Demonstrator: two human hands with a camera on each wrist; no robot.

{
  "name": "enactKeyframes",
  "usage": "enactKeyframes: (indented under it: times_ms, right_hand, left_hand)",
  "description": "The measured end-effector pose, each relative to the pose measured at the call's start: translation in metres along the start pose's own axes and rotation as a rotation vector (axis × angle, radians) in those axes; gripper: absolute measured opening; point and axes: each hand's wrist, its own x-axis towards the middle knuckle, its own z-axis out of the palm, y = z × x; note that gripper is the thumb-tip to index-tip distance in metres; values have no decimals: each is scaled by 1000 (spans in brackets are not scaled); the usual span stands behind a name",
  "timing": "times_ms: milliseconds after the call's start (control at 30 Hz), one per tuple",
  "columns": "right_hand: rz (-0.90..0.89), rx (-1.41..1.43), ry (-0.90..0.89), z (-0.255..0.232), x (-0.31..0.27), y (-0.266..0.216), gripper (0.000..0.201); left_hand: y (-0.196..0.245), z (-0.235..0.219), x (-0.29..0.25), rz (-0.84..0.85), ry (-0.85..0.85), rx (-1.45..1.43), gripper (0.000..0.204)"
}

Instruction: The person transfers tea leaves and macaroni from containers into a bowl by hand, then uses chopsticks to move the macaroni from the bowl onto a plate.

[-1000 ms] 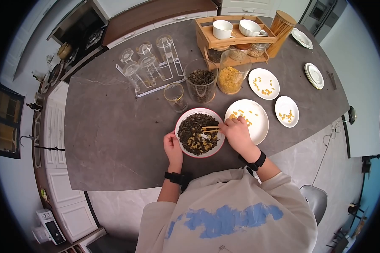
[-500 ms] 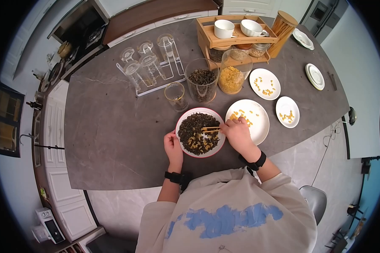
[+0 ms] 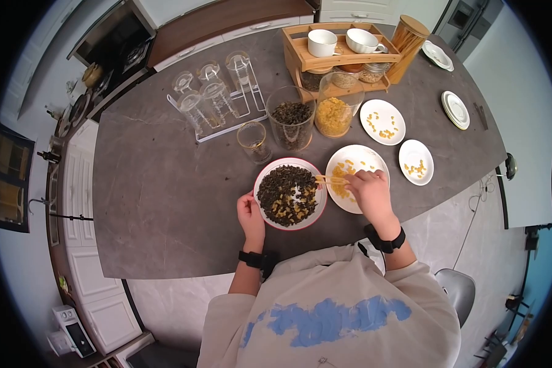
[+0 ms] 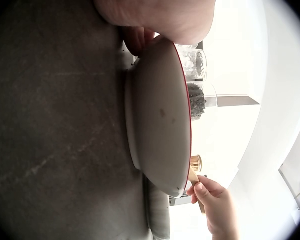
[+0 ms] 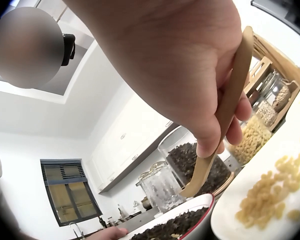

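Observation:
My left hand (image 3: pixel 251 221) grips the left rim of a red-rimmed white bowl (image 3: pixel 320 211) holding dark dried leaves mixed with yellow pieces. Wooden tongs (image 3: pixel 331 180) are pinched in my right hand (image 3: pixel 374 199), over the left part of a white plate (image 3: pixel 380 184) of yellow pieces, their tips near the bowl's right rim. In the right wrist view the tongs (image 5: pixel 227 107) lie between thumb and fingers; whether their tips hold anything cannot be told. The left wrist view shows the bowl (image 4: pixel 160 115) from its side, standing on the counter.
Two smaller plates (image 3: pixel 394 109) (image 3: pixel 417 178) with yellow pieces lie right. Behind the bowl stand an empty-looking glass (image 3: pixel 253 142), a jar of dark leaves (image 3: pixel 292 122) and a jar of yellow pieces (image 3: pixel 334 116). A glass rack (image 3: pixel 230 127) and wooden shelf (image 3: pixel 325 61) stand farther back.
My right hand has moved right with the tongs, from over the bowl's leaves to over the plate. My left hand stays at the bowl's rim.

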Motion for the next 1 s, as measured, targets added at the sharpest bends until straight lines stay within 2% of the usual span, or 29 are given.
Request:
enactKeyframes:
  times_ms: [267, 567, 767, 1000]
  right_hand:
    - [139, -61, -1, -6, -14, 29, 17]
    - [185, -87, -49, 7, -23, 37, 17]
    - [147, -49, -3, 2, -15, 27, 19]
    - [-28, 29, -30, 14, 1, -5, 21]
  left_hand:
    - [2, 0, 0, -4, -8, 6, 7]
    - [0, -1, 0, -4, -17, -20, 5]
    - [-1, -2, 0, -1, -21, -7, 8]
    - [-3, -2, 1, 5, -10, -9, 7]
